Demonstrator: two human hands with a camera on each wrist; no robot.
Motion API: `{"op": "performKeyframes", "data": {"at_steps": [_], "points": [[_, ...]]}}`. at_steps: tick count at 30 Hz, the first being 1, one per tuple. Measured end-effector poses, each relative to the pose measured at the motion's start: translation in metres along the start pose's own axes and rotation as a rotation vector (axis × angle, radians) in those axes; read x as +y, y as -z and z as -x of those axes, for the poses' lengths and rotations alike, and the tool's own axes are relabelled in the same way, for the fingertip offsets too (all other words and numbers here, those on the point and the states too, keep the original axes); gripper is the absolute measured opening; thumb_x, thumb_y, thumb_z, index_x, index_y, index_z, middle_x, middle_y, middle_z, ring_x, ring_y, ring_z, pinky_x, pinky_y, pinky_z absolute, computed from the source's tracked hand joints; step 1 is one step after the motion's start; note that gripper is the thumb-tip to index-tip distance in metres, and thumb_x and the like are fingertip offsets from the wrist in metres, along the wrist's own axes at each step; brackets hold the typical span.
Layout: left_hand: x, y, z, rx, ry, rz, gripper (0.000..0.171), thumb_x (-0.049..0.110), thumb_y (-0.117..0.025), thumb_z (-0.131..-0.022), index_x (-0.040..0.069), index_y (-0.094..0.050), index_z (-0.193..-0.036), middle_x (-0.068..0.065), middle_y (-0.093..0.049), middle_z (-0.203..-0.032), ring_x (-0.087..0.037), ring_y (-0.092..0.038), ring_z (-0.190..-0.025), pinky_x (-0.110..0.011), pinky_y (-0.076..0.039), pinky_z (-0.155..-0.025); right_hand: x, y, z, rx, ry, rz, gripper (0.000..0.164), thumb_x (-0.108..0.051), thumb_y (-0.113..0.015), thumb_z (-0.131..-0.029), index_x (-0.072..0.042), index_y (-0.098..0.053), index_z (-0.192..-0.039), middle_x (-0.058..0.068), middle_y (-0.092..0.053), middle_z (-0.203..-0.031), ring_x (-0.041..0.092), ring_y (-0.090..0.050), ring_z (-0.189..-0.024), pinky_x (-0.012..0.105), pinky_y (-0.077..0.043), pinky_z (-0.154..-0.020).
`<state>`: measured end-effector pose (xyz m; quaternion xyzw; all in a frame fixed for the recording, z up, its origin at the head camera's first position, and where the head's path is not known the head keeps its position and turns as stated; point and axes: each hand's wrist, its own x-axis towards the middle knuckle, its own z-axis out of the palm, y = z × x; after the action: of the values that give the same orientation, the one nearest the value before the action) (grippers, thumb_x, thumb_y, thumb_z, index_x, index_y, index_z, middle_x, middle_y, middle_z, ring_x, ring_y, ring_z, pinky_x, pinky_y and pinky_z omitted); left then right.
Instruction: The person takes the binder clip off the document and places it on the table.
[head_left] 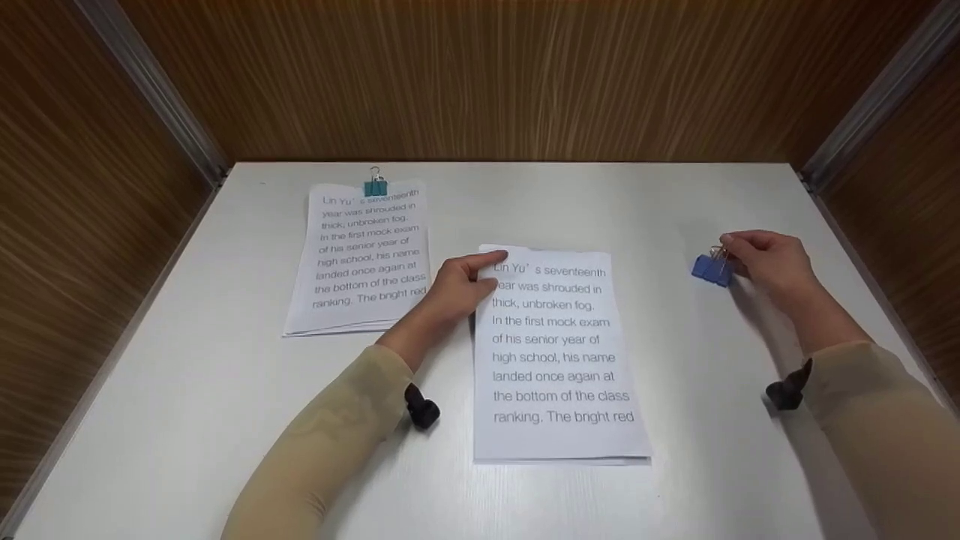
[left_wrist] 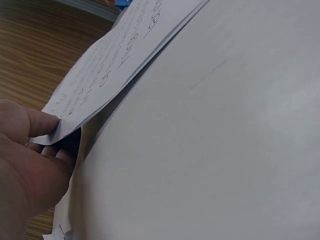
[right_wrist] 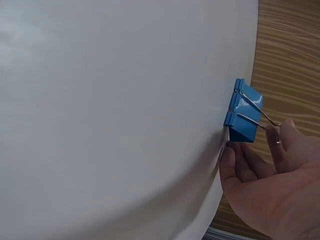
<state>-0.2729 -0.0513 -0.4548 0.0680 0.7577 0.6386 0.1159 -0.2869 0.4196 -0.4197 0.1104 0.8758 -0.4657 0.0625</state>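
A stack of printed paper sheets [head_left: 555, 345] lies in the middle of the table. My left hand [head_left: 457, 289] pinches its upper left edge; in the left wrist view the thumb is on top of the sheets [left_wrist: 125, 60] and the other fingers curl beneath, with that edge raised off the table. Off to the right, my right hand [head_left: 776, 266] holds a blue binder clip [head_left: 712, 270] by its wire handle. In the right wrist view, thumb and index finger grip the handle end, and the clip's [right_wrist: 244, 112] closed mouth points away from the hand.
Another printed stack [head_left: 360, 255] lies at the back left, with a teal binder clip [head_left: 376, 187] on its top edge. The white table [head_left: 187, 397] is bounded by wood-grain panels [head_left: 510, 82] at the back and both sides. Each wrist wears a black camera mount [head_left: 421, 409].
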Motion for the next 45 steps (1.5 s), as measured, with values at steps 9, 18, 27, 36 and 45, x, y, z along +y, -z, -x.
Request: {"op": "performKeyframes", "data": {"at_steps": [9, 18, 27, 36, 45], "points": [[0.003, -0.002, -0.002, -0.077, -0.014, -0.092, 0.054, 0.001, -0.064, -0.101, 0.012, -0.059, -0.153, -0.003, -0.063, -0.148, -0.014, -0.057, -0.131, -0.033, -0.033, -0.122, -0.028, 0.001, 0.017, 0.151, 0.063, 0.067, 0.084, -0.064, -0.054, -0.103, -0.013, -0.036, -0.166, 0.021, -0.040, -0.166, 0.037, -0.038, -0.153, 0.052, -0.036, -0.122], [0.018, 0.003, 0.004, -0.090, -0.051, -0.469, 0.075, 0.027, -0.079, -0.096, 0.017, -0.047, -0.162, -0.009, -0.048, -0.163, -0.022, -0.037, -0.154, -0.036, -0.026, -0.127, -0.067, -0.046, 0.061, 0.144, 0.389, 0.294, 0.068, -0.044, -0.071, -0.102, -0.006, -0.052, -0.156, 0.025, -0.060, -0.148, 0.044, -0.060, -0.130, 0.058, -0.050, -0.106], [0.033, -0.007, 0.034, -0.058, -0.121, -0.984, 0.096, 0.060, -0.071, -0.094, 0.013, -0.033, -0.168, -0.023, -0.018, -0.174, -0.039, -0.019, -0.161, -0.053, -0.025, -0.127, -0.076, -0.095, 0.103, -0.067, 0.496, 0.507, 0.078, -0.036, -0.083, -0.094, -0.005, -0.050, -0.158, 0.025, -0.039, -0.164, 0.050, -0.038, -0.150, 0.065, -0.036, -0.117], [0.026, -0.015, 0.077, -0.178, -0.187, -1.167, 0.105, 0.077, -0.057, -0.093, 0.011, -0.029, -0.169, -0.025, -0.023, -0.172, -0.043, -0.019, -0.160, -0.062, -0.013, -0.127, -0.067, -0.123, 0.133, -0.201, 0.489, 0.692, 0.100, -0.052, -0.086, -0.086, -0.012, -0.040, -0.165, 0.021, -0.026, -0.172, 0.047, -0.025, -0.157, 0.067, -0.029, -0.120], [0.017, -0.020, 0.112, -0.303, -0.248, -1.252, 0.106, 0.082, -0.053, -0.092, 0.008, -0.034, -0.167, -0.025, -0.028, -0.170, -0.042, -0.022, -0.159, -0.066, -0.010, -0.126, -0.055, -0.133, 0.156, -0.309, 0.575, 0.765, 0.096, -0.055, -0.084, -0.086, -0.006, -0.047, -0.160, 0.022, -0.036, -0.167, 0.045, -0.031, -0.155, 0.067, -0.024, -0.122]]}}
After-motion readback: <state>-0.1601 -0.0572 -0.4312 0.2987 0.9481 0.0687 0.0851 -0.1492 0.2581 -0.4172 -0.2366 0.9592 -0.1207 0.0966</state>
